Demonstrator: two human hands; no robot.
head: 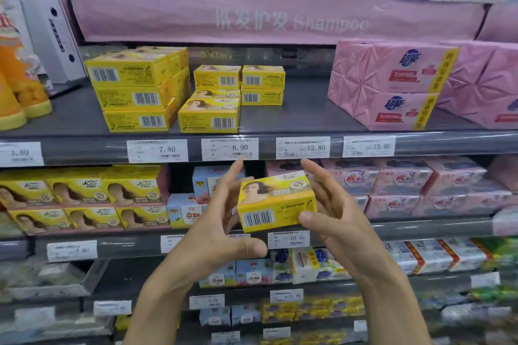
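A yellow soap box [276, 200] with a barcode and a printed portrait hangs in front of the shelves at mid height. My right hand [333, 213] grips its right end, thumb on the front face and fingers behind. My left hand [221, 221] is spread at the box's left end with straight fingers and the thumb below it; I cannot tell whether it touches. Matching yellow boxes [208, 115] stand stacked on the shelf above, over the 6.90 price tag [229, 148].
A taller stack of yellow boxes [134, 92] stands left of them, pink soap packs [392, 87] to the right, orange bottles [19, 87] at far left. The lower shelves hold more yellow boxes [84, 196], pink packs [406, 187] and blue packs [185, 210]. A pink Shampoo banner [280, 19] hangs on top.
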